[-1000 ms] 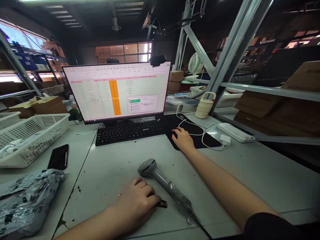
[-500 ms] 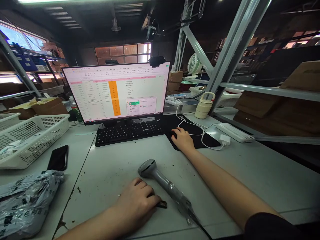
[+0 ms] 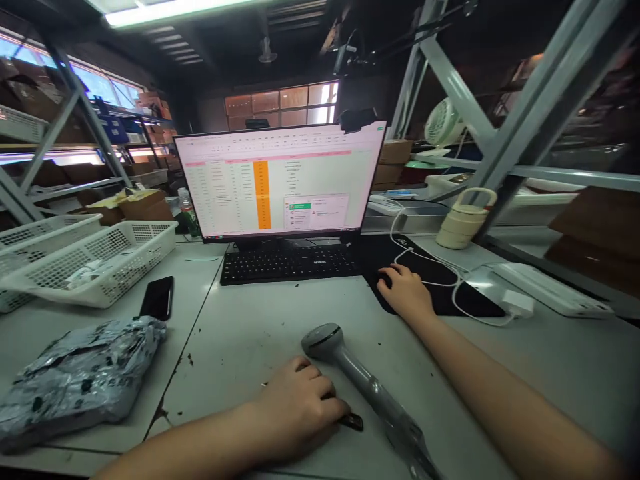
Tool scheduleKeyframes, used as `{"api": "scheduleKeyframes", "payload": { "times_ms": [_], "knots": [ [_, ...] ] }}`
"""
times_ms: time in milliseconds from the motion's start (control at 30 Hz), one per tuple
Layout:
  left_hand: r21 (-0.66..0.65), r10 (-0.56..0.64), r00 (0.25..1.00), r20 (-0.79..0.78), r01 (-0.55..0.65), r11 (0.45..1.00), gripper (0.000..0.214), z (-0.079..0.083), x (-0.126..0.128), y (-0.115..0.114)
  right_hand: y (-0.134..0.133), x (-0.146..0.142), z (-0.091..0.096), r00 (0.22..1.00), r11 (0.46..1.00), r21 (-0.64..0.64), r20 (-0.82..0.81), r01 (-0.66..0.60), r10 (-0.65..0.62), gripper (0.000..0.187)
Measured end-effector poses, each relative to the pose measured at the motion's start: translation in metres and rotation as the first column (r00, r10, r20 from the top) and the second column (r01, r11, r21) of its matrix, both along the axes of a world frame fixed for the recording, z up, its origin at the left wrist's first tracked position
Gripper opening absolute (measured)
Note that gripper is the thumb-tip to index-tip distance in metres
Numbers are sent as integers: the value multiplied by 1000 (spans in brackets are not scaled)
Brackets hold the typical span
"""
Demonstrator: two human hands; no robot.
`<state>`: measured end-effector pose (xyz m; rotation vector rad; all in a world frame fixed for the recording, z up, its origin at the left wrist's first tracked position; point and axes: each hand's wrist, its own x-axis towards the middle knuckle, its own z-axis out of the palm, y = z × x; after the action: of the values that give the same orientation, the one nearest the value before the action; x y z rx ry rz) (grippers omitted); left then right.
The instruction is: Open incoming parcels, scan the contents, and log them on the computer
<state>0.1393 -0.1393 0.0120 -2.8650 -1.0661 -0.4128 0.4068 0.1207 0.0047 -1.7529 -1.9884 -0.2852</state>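
Note:
My left hand (image 3: 303, 407) rests on the white table with its fingers curled around a dark, narrow object (image 3: 353, 421). Only one end sticks out past the thumb, so its kind is hidden. Just right of that hand lies a grey handheld barcode scanner (image 3: 325, 341), its head pointing away from me and its handle wrapped in clear plastic. My right hand (image 3: 407, 293) is closed over a black computer mouse, mostly covered by the fingers, on a black mouse pad (image 3: 450, 300). A lit monitor (image 3: 315, 180) showing a spreadsheet stands behind a black keyboard (image 3: 290, 263).
On the left are a grey plastic parcel (image 3: 90, 373), a black phone (image 3: 158, 298) and white perforated baskets (image 3: 120, 273). A white cable with an adapter (image 3: 518, 303), a white power strip (image 3: 550, 290) and a cream cup (image 3: 461, 223) occupy the right. Metal shelf posts rise behind.
The camera view has turned left, so everything appears further right. Both hands keep nearly the same place and grip on the table.

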Motion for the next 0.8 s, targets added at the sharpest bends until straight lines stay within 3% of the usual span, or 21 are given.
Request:
{"api": "scheduleKeyframes", "payload": {
  "times_ms": [233,800],
  "knots": [
    [24,18,1000,11,-18,1000,21,8,1,-1,5,1,-3,1000,1000,12,23,16,-16,39],
    [-37,24,997,74,-21,999,22,6,1,-3,0,1,-1,998,999,-14,-55,-39,39,38]
  ]
}}
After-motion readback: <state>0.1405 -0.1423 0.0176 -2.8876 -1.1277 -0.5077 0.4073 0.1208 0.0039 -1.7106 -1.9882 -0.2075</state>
